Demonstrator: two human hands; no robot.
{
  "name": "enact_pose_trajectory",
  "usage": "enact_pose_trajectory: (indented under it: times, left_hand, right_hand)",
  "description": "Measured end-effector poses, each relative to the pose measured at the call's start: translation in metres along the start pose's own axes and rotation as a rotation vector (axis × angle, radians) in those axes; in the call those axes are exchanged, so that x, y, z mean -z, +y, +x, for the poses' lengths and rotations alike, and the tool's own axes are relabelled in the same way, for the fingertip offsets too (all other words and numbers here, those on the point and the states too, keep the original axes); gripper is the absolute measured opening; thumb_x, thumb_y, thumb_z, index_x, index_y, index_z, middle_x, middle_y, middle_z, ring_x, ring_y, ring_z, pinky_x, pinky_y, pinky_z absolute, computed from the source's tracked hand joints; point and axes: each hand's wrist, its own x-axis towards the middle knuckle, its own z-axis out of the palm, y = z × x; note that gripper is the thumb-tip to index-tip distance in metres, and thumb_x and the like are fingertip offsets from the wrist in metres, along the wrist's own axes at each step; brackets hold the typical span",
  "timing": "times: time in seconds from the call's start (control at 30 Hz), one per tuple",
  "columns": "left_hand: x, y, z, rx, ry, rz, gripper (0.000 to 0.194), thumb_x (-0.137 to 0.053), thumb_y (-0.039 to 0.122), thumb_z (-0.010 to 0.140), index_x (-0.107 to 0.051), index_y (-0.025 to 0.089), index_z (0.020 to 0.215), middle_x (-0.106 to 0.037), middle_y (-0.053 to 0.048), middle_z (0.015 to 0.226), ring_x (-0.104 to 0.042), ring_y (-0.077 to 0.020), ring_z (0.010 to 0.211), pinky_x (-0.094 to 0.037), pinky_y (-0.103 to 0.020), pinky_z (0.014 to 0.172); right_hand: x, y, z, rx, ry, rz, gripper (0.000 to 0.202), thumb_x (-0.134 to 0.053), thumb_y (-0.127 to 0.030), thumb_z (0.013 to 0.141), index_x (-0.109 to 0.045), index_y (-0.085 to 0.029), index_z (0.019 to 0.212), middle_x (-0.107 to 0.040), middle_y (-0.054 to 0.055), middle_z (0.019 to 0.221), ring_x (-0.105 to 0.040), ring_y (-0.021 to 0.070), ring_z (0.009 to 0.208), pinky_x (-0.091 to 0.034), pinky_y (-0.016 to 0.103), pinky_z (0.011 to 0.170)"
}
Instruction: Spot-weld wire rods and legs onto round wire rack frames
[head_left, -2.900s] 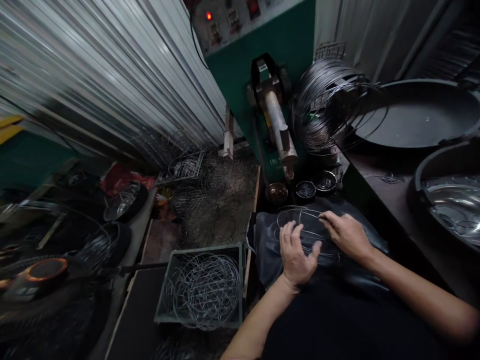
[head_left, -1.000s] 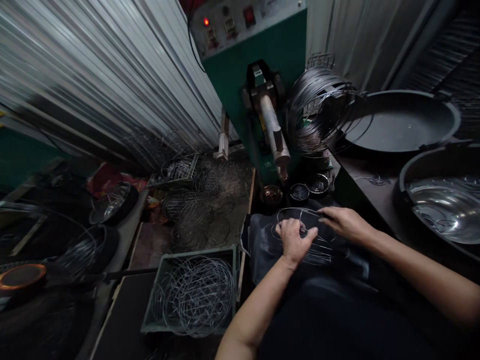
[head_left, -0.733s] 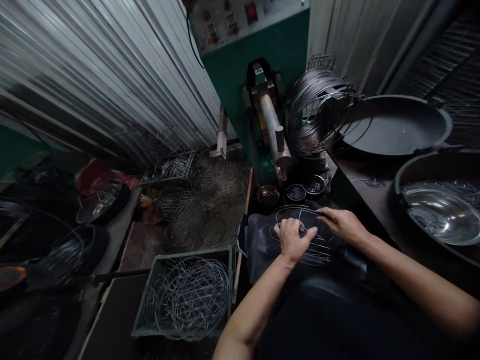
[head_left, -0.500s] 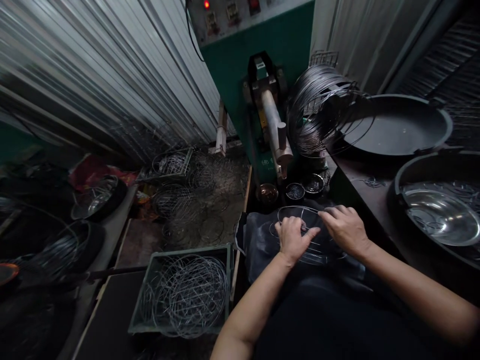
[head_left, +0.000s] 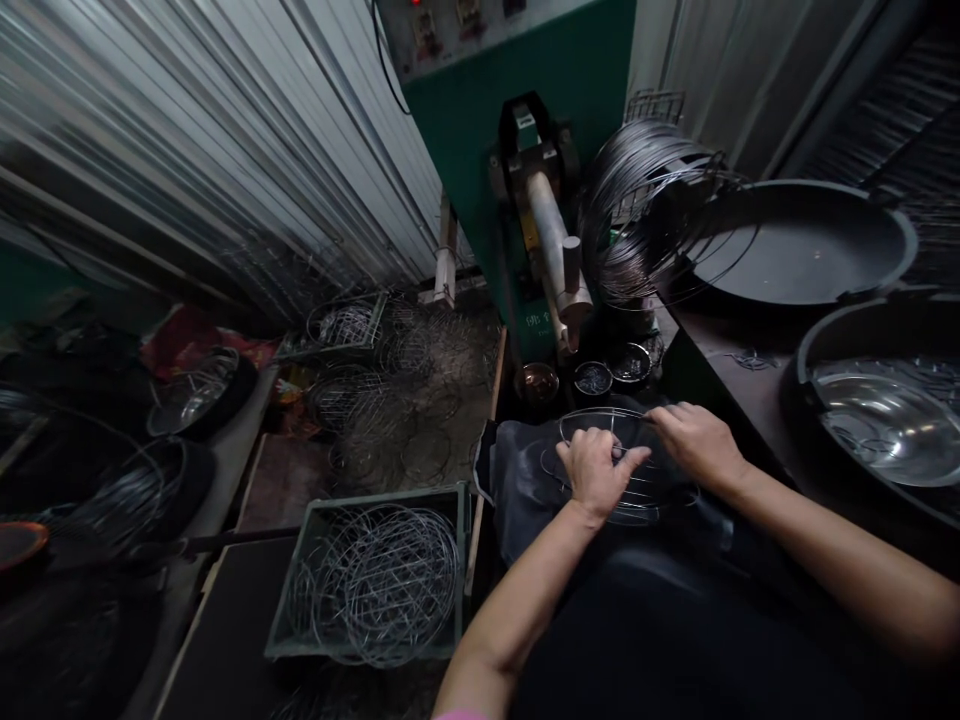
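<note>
A round wire rack (head_left: 634,512) with several cross wires lies over the dark cloth (head_left: 517,465) on my lap. My left hand (head_left: 598,470) is closed on the rack's left part, its thumb pointing right. At the rack's upper right rim, my right hand (head_left: 694,445) pinches the wire between thumb and fingers. Parts of the rack are hidden beneath both hands. Just beyond it stand small bowls, one copper-coloured (head_left: 537,383) and two with small metal pieces (head_left: 592,378).
A green machine (head_left: 457,130) with a metal arm (head_left: 551,225) stands ahead. Left is a crate (head_left: 309,535) of wire racks. At right are a wire coil (head_left: 637,180), a large pan (head_left: 795,250) and another pan holding a shiny bowl (head_left: 892,425). More racks lie on the floor.
The view has shifted slightly, so most things sit a little differently in the picture. Both hands keep their hold on the wire rack, with hardly any change in grip.
</note>
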Motion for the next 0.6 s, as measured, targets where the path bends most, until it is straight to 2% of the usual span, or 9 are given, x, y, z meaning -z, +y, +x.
enact_pose_trajectory:
  times: [0.13,0.23,0.37,0.5,0.6]
  left_hand:
    - [-0.003,0.0,0.005,-0.014,-0.043,0.021,0.044,-0.048,0.063,0.075,-0.054,0.02,0.07,-0.058,-0.001,0.08,-0.049,-0.0168,0.084,-0.029,-0.031,0.072]
    - [-0.002,-0.002,0.006,-0.029,-0.072,0.011,0.045,-0.048,0.064,0.074,-0.054,0.02,0.071,-0.058,0.0,0.079,-0.05,-0.0164,0.084,-0.029,-0.031,0.071]
    - [-0.003,0.002,0.007,0.009,-0.032,0.013,0.046,-0.048,0.065,0.074,-0.053,0.02,0.068,-0.058,-0.001,0.077,-0.05,-0.0168,0.083,-0.029,-0.031,0.072]
    - [-0.006,0.005,0.011,-0.012,-0.05,0.022,0.047,-0.048,0.065,0.074,-0.053,0.019,0.067,-0.06,-0.001,0.079,-0.05,-0.0175,0.084,-0.029,-0.032,0.071]
    - [-0.005,0.004,0.012,-0.039,-0.08,0.007,0.048,-0.047,0.067,0.073,-0.052,0.019,0.066,-0.06,-0.001,0.079,-0.051,-0.0175,0.083,-0.029,-0.031,0.071]
  right_hand:
    - [-0.004,-0.006,0.0,-0.171,-0.1,0.128,0.018,-0.041,-0.023,0.085,-0.058,-0.02,0.082,-0.066,0.004,0.073,-0.059,0.0177,0.064,-0.035,0.024,0.053]
    - [-0.002,-0.005,0.004,-0.132,-0.166,0.153,0.016,-0.042,-0.025,0.085,-0.058,-0.022,0.082,-0.067,0.003,0.075,-0.06,0.0175,0.066,-0.035,0.024,0.053]
    - [0.002,-0.001,0.012,-0.036,-0.107,-0.032,0.017,-0.042,-0.021,0.085,-0.058,-0.019,0.082,-0.066,0.008,0.078,-0.06,0.0209,0.076,-0.035,0.026,0.057]
    - [0.0,-0.004,0.011,-0.211,-0.181,0.01,0.014,-0.043,-0.023,0.086,-0.056,-0.019,0.081,-0.067,0.007,0.075,-0.06,0.0197,0.068,-0.033,0.025,0.053]
    - [-0.001,-0.002,0.011,-0.213,-0.226,0.093,0.012,-0.045,-0.026,0.085,-0.055,-0.021,0.082,-0.067,0.004,0.076,-0.06,0.0182,0.066,-0.033,0.024,0.052]
